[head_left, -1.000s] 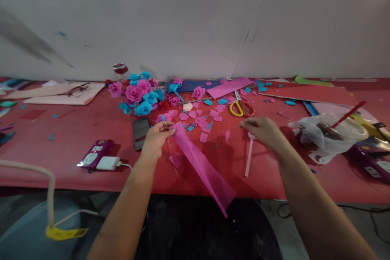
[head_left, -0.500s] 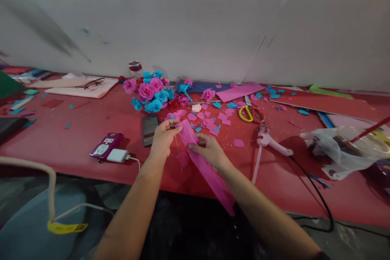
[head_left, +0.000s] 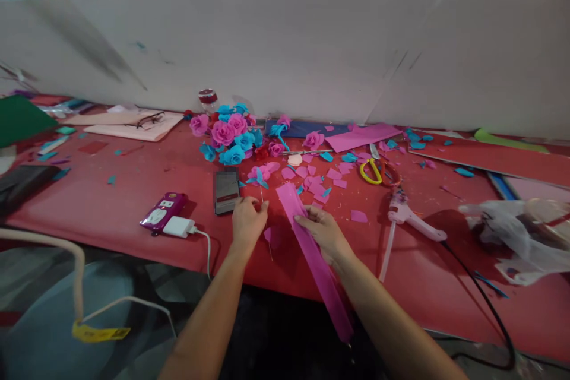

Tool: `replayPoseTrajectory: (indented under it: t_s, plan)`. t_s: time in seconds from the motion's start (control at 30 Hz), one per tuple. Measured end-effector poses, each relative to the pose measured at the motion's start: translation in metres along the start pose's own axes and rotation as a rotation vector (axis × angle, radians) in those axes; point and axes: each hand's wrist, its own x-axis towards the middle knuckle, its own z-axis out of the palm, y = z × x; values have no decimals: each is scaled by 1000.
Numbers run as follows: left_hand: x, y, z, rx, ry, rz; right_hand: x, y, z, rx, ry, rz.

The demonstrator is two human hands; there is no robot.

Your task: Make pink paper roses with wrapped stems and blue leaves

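Observation:
A long strip of bright pink crepe paper (head_left: 318, 267) slants from the tabletop down over the table's front edge. My right hand (head_left: 323, 231) is closed on its upper part, thumb on top. My left hand (head_left: 248, 219) is off the strip, its fingers bent with a small gap between thumb and forefinger and nothing visible in them. Close by its fingertips lies a thin wire stem (head_left: 269, 246) with a blue paper piece (head_left: 257, 178) at its far end. Beside the wire is a pink paper petal (head_left: 273, 237). Cut pink petals (head_left: 312, 181) lie scattered beyond my hands.
Behind lies a bunch of pink and blue paper roses (head_left: 231, 133). A phone (head_left: 226, 190) and a purple power strip (head_left: 164, 212) with a white charger are left. Scissors (head_left: 371, 171), a glue gun (head_left: 412, 218) with its cord and a plastic bag (head_left: 512, 237) are right.
My left hand has let go of the pink strip's upper end and moved down beside the wire stem. My right hand still holds the strip, now lying straighter. The view has shifted slightly.

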Motion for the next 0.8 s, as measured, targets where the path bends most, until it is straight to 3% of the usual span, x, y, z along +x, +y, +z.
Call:
replayPoseTrajectory:
  t_s: [0.23,0.4,0.57,0.8]
  plan:
    - [3,14,0,-441,-68,-102,2,-8,1,28,-9,32]
    - [-22,35,-14,-1028,-293,-220,-5,-14,1,104,-43,72]
    - [-43,53,-15,-1094,-369,-273,-13,-19,0,142,-67,8]
    - [-48,57,-12,-1134,-452,-322,-18,-25,-8,142,-80,-9]
